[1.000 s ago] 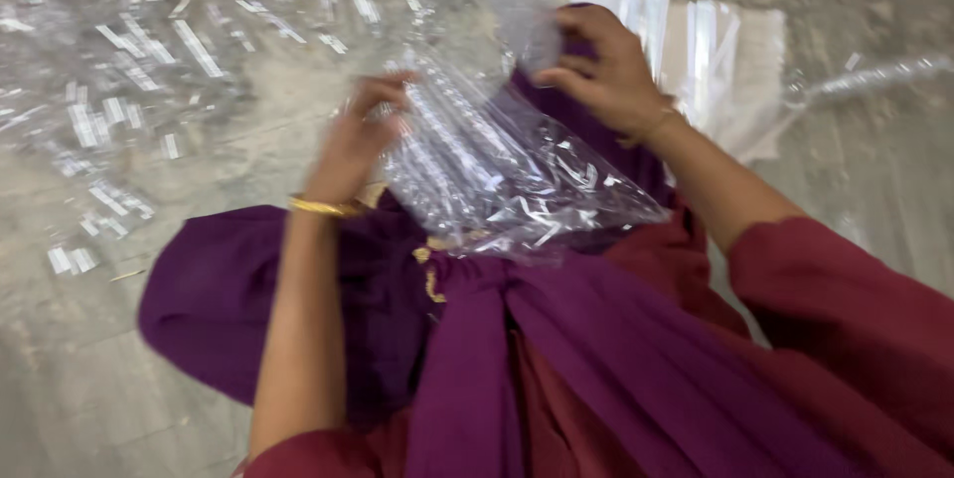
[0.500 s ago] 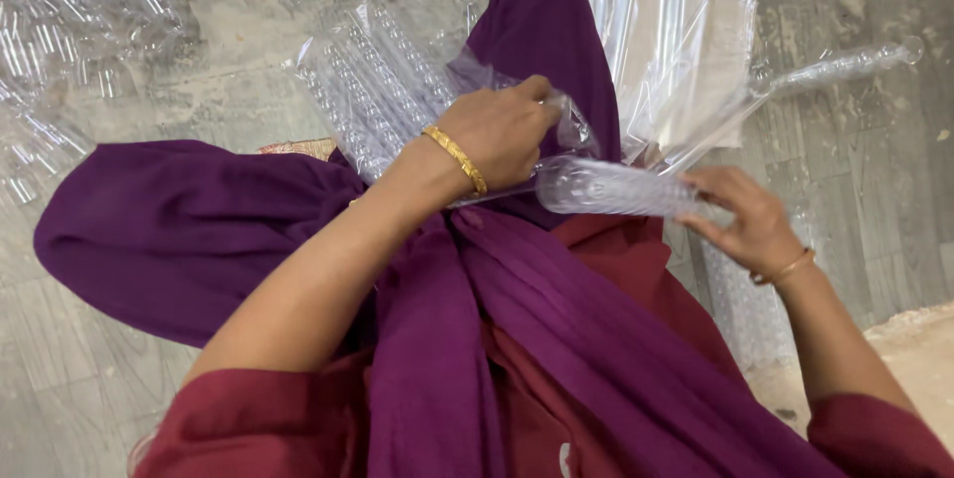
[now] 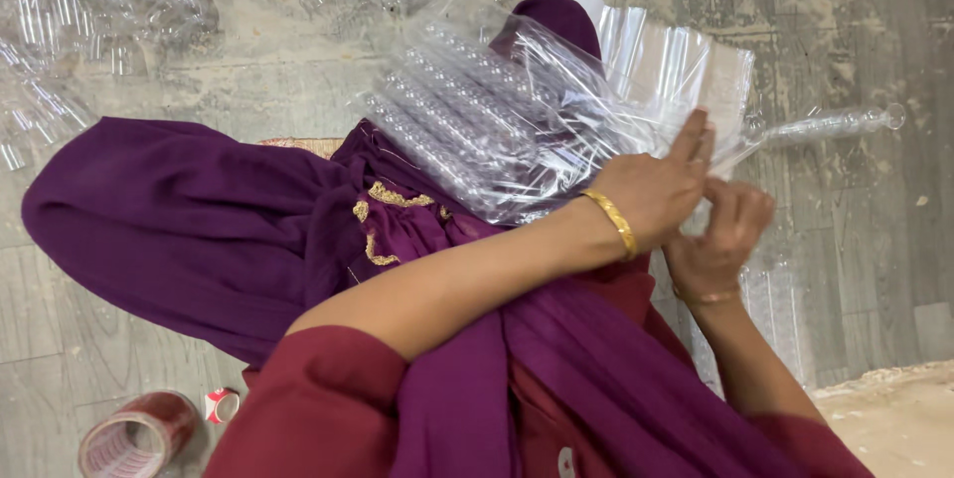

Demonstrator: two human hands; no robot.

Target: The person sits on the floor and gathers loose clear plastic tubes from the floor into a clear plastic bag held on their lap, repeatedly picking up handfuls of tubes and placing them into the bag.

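Both hands met at the lap's right edge, the left hand (image 3: 651, 195) pressing flat on a clear plastic packet of tubes (image 3: 477, 125) to steady it while the right hand (image 3: 720, 230) pinched its open end, grip clenched on film.

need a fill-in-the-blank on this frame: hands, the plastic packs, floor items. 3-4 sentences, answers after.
1. Both hands, the left hand and the right hand, meet at the end of a clear ____ pack of tubes.
2. The bangle on the left wrist is ____ in colour.
3. The roll of tape lies on the floor at the lower ____ of the view.
4. The draped cloth over the lap is ____.

Missing words: plastic; gold; left; purple
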